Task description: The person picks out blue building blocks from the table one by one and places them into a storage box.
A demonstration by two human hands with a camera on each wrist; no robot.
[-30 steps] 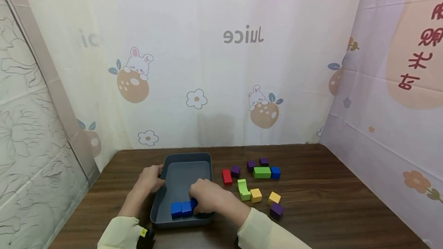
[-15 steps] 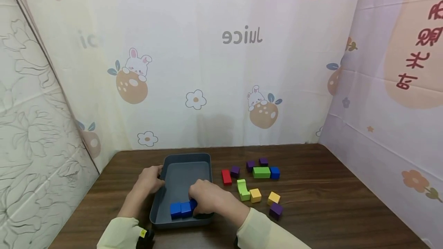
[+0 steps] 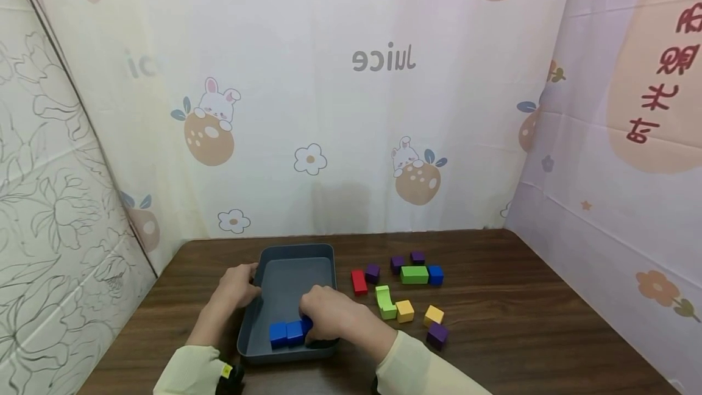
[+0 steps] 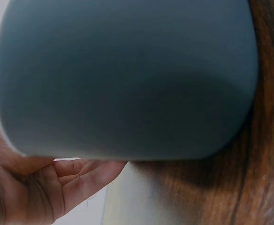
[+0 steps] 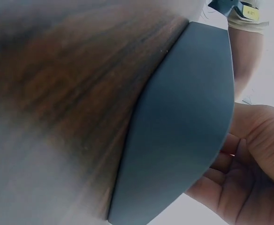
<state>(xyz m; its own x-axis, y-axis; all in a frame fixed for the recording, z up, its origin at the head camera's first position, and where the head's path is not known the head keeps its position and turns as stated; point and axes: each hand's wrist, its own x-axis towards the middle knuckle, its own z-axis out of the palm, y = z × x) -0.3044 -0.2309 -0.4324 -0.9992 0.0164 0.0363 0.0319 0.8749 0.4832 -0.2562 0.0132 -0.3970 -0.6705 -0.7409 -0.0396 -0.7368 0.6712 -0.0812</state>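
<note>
A dark grey rectangular tray (image 3: 287,356) lies on the table. My left hand (image 3: 237,288) holds its left side, fingers and thumb at the rim; the left wrist view shows the tray's outer wall hiding part of that hand (image 4: 38,192). Inside the near end, two blue cube blocks (image 3: 286,334) sit side by side. At the right end of this row, my right hand (image 3: 329,313) pinches a further blue block (image 3: 307,324), mostly covered by the fingers. In the right wrist view the tray wall hides the fingertips of the right hand (image 5: 249,173).
Right of the tray lie a red block (image 3: 359,282), a long green block (image 3: 414,275), a blue block (image 3: 436,275), a light green curved block (image 3: 386,303), yellow blocks (image 3: 405,311) and several purple cubes (image 3: 437,335). Printed cloth (image 3: 351,108) hangs behind the wooden table (image 3: 521,309).
</note>
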